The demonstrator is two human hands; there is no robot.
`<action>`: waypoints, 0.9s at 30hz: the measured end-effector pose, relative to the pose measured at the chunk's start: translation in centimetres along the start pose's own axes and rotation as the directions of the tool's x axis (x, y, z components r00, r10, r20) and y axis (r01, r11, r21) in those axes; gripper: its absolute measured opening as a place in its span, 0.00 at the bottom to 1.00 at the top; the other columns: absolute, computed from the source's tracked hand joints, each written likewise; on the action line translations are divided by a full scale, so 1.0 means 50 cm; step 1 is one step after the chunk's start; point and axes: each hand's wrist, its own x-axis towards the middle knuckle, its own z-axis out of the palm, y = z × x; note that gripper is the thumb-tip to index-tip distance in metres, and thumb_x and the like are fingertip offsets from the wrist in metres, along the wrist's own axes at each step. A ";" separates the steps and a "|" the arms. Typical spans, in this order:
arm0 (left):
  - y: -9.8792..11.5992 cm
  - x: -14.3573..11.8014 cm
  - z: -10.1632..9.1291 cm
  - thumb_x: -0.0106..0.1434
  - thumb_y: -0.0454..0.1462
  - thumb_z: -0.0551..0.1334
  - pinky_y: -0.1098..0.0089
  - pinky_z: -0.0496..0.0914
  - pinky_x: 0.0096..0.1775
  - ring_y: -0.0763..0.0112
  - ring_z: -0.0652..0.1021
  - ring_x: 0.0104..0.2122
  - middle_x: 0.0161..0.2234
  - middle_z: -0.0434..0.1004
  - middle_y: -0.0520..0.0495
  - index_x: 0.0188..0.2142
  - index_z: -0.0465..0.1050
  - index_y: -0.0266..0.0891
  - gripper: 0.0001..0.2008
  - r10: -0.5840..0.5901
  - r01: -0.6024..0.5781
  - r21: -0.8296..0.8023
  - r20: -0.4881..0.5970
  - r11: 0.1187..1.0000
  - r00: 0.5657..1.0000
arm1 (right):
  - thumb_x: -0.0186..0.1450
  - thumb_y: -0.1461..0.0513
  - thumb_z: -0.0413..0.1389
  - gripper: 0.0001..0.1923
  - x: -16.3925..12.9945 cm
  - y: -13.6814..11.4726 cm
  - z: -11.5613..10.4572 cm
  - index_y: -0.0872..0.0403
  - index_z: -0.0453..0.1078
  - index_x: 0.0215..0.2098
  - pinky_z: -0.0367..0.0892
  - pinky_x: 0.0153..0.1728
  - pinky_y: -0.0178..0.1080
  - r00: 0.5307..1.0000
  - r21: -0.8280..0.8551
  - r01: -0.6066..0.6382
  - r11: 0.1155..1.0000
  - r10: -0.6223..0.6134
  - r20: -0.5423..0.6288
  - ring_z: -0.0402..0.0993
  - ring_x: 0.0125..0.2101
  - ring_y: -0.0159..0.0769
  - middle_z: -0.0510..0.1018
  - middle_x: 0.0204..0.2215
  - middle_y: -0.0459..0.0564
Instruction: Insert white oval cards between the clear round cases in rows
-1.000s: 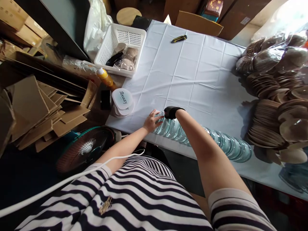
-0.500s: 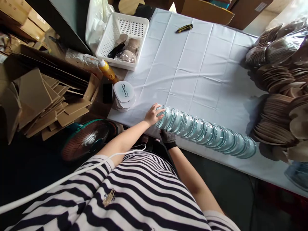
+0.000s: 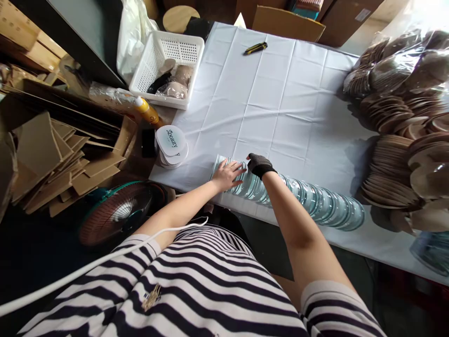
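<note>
Clear stack's left end (image 3: 251,187) lies at both hands (image 3: 227,175).

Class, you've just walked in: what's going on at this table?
A person in a striped shirt is handling a row of clear plastic on the table. The bare left hand spreads over its left end; the gloved right hand is just right of that, its grip unclear. A cutter lies toward the far edge.

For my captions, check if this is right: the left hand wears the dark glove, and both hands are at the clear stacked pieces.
Wrong hand: in the head view, the right hand wears the dark glove. It and the left hand are at the clear stacked pieces.
</note>
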 end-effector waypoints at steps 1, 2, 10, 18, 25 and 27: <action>-0.002 0.000 0.002 0.69 0.52 0.53 0.47 0.47 0.67 0.58 0.63 0.65 0.65 0.64 0.48 0.63 0.64 0.52 0.26 0.002 -0.002 0.006 0.000 1.000 1.000 | 0.63 0.63 0.55 0.20 0.020 -0.009 -0.009 0.50 0.72 0.54 0.67 0.42 0.36 0.998 -0.048 0.039 0.998 -0.036 0.056 0.76 0.45 0.40 0.79 0.48 0.54; -0.005 -0.001 0.004 0.69 0.52 0.53 0.47 0.47 0.67 0.57 0.63 0.65 0.65 0.64 0.49 0.63 0.64 0.52 0.26 0.001 -0.001 0.010 0.000 1.000 1.000 | 0.62 0.64 0.56 0.20 0.032 -0.017 -0.017 0.50 0.74 0.52 0.67 0.42 0.36 0.993 -0.093 0.078 0.993 -0.069 0.099 0.76 0.45 0.40 0.80 0.47 0.54; -0.010 -0.001 0.004 0.68 0.54 0.52 0.48 0.47 0.67 0.57 0.64 0.64 0.63 0.67 0.49 0.63 0.64 0.53 0.27 0.000 0.000 0.019 -0.002 1.000 1.000 | 0.65 0.61 0.52 0.13 -0.114 0.008 0.052 0.54 0.78 0.41 0.66 0.39 0.35 0.970 -0.086 0.222 0.971 -0.229 -0.077 0.77 0.41 0.41 0.81 0.40 0.55; -0.007 -0.007 -0.007 0.68 0.53 0.52 0.49 0.45 0.67 0.58 0.62 0.65 0.64 0.65 0.50 0.64 0.63 0.54 0.27 -0.023 0.022 0.028 0.042 0.999 0.999 | 0.72 0.60 0.41 0.21 -0.237 -0.019 0.338 0.51 0.73 0.54 0.68 0.40 0.41 0.985 -0.016 0.161 0.987 -0.162 -0.059 0.76 0.44 0.44 0.76 0.53 0.57; 0.052 0.013 -0.012 0.68 0.47 0.55 0.45 0.41 0.67 0.53 0.53 0.69 0.67 0.59 0.47 0.64 0.63 0.49 0.26 0.021 -0.022 0.006 0.046 1.000 0.999 | 0.72 0.57 0.41 0.22 -0.236 0.056 0.214 0.52 0.72 0.54 0.68 0.47 0.42 0.960 0.091 0.031 0.995 -0.004 -0.278 0.75 0.48 0.45 0.79 0.48 0.57; 0.074 0.024 0.000 0.68 0.48 0.55 0.46 0.41 0.68 0.54 0.54 0.69 0.67 0.58 0.47 0.65 0.61 0.48 0.28 0.062 -0.062 0.000 0.060 0.998 0.996 | 0.71 0.58 0.44 0.23 -0.194 0.084 0.132 0.54 0.66 0.60 0.67 0.50 0.42 0.935 0.112 -0.066 0.991 0.101 -0.340 0.73 0.52 0.45 0.77 0.52 0.58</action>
